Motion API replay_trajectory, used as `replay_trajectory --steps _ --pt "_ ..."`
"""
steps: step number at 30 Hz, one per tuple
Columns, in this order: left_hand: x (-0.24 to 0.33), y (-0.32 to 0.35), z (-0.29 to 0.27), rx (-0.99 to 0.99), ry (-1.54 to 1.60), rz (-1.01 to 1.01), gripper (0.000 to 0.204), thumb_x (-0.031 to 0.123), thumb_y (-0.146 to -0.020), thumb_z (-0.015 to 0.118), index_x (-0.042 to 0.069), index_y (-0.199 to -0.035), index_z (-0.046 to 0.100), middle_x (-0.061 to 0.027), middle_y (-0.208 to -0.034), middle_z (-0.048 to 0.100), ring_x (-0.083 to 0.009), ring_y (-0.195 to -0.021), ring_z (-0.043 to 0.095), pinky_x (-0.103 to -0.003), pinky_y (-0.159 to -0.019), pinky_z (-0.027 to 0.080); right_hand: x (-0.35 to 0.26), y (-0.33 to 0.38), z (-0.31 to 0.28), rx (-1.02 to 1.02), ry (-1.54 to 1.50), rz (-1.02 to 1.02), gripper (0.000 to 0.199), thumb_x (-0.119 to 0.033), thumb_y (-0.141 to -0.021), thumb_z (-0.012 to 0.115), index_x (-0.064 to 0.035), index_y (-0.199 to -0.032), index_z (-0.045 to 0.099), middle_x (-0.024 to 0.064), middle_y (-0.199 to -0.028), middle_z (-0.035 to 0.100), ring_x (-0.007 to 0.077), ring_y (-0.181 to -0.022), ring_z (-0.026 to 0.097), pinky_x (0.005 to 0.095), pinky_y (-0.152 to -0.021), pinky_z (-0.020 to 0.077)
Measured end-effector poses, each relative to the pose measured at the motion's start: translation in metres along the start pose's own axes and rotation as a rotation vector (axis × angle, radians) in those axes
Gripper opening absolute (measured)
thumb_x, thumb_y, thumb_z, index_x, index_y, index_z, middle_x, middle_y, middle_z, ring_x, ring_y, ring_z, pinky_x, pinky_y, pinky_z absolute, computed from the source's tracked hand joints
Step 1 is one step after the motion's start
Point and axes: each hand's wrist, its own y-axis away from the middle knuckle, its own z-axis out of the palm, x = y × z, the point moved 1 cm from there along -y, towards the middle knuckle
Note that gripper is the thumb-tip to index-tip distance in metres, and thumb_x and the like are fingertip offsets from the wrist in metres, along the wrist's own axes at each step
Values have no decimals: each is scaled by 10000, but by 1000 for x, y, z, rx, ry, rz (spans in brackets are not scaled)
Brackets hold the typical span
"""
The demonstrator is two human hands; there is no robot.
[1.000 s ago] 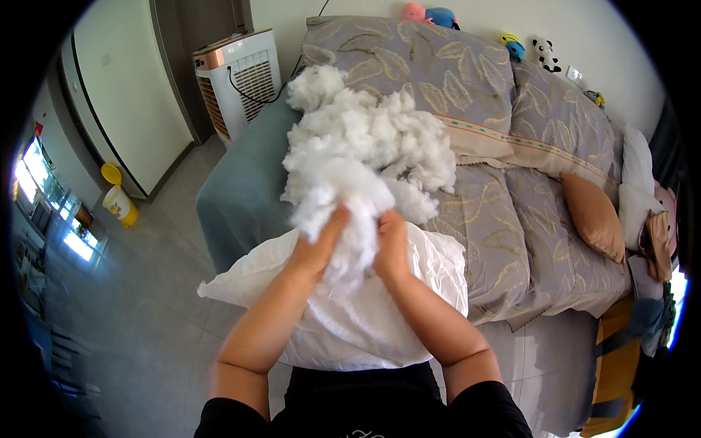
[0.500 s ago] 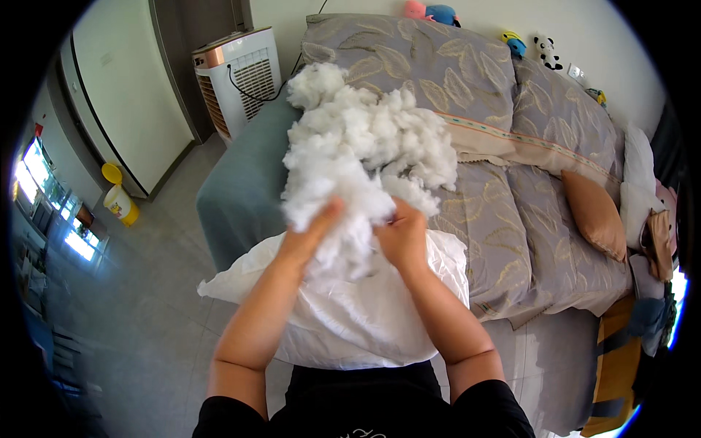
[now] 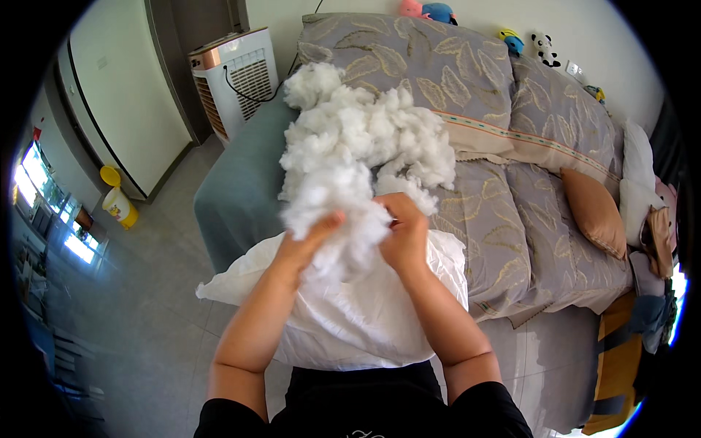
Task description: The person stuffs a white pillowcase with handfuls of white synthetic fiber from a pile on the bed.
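Between my two hands is a loose, fluffy clump of white fiberfill stuffing. My left hand grips its left side, thumb up and the other fingers buried in the fluff. On the other side, the curled fingers of my right hand pinch the clump's edge. Beneath both hands a white fabric pillow cover lies across my lap, rumpled and partly puffed out. A large heap of the same stuffing rests on the sofa just beyond the clump.
The sofa has a grey leaf-patterned cover and a teal armrest. A brown cushion leans at its right end. Behind the armrest stands a white air cooler. A yellow-and-white bin is on the floor at left.
The clump between my hands has drawn in and looks more compact, its top edge lower. My hands stay at nearly the same place, still gripping it.
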Motion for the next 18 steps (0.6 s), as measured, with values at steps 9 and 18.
replay_trajectory --steps 9,18 --pt "-5 -5 2 -105 271 192 350 210 -854 578 6 -1137 551 -92 -1037 605 -163 -914 591 -293 -781 489 -31 12 8 -90 -191 -21 596 -89 -726 681 -98 -1262 421 163 -1320 325 316 -1160 423 364 -892 409" --pt "-37 -8 -18 -147 104 -43 313 220 -843 602 35 -1091 564 -63 -960 612 -152 -833 598 -280 -704 496 23 3 6 65 -265 133 265 21 -640 701 -28 -850 547 42 -829 543 147 -789 513 264 -737 430"
